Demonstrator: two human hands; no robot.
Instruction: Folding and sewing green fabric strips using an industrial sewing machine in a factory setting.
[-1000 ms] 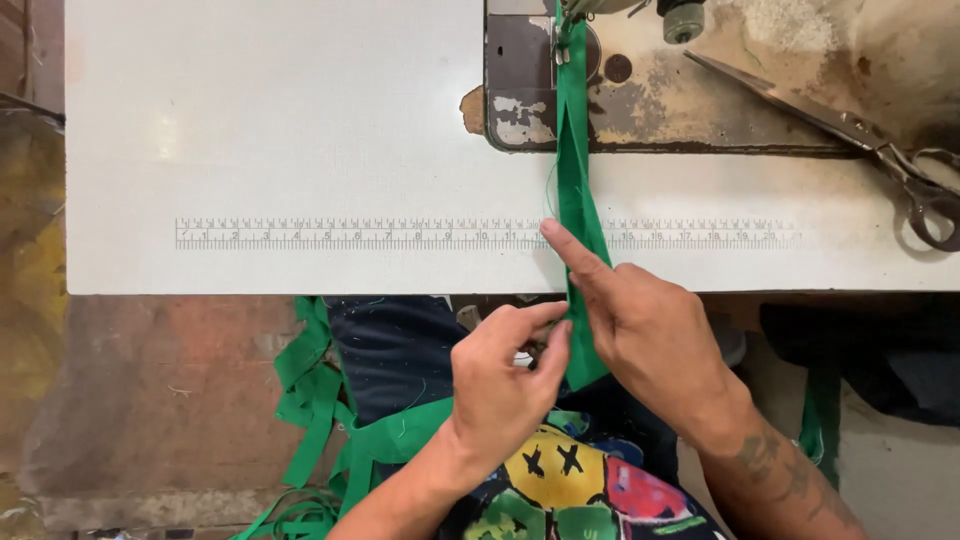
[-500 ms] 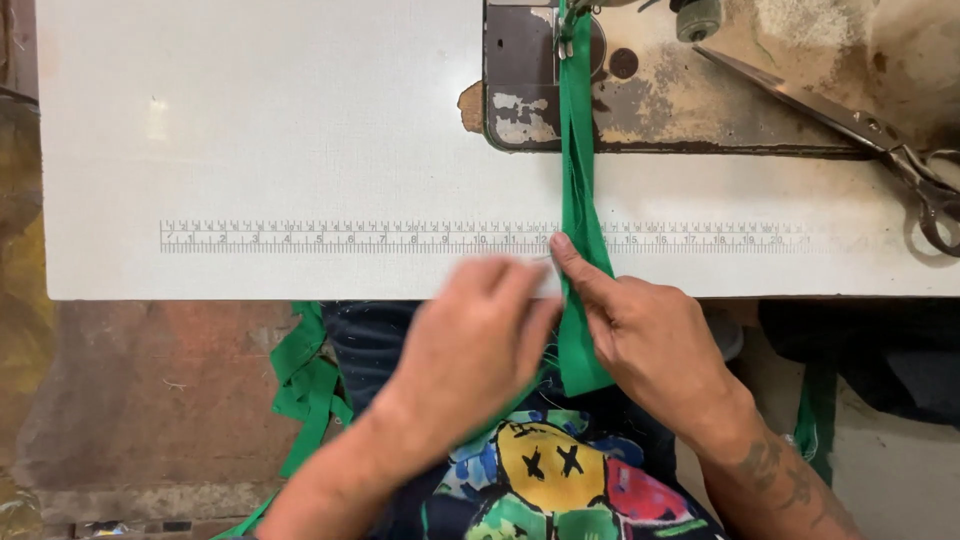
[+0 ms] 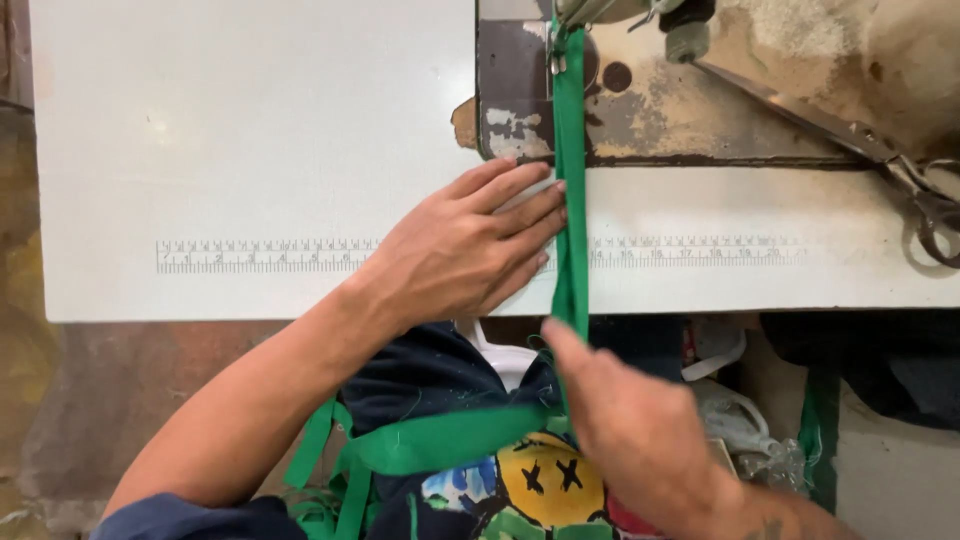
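Observation:
A long green fabric strip runs from under the sewing machine's presser foot down over the white table edge and across my lap. My left hand lies flat on the table, fingers spread, their tips touching the strip's left edge. My right hand is below the table edge, its thumb and fingers pinching the strip where it hangs down. The needle area is partly cut off at the top.
The worn metal bed of the sewing machine fills the top right. Scissors lie at the right on the table. A printed ruler runs along the table front. More green strip is piled by my lap.
My left hand has moved up from my lap onto the table beside the strip. My right hand has slid down the strip, off the table edge.

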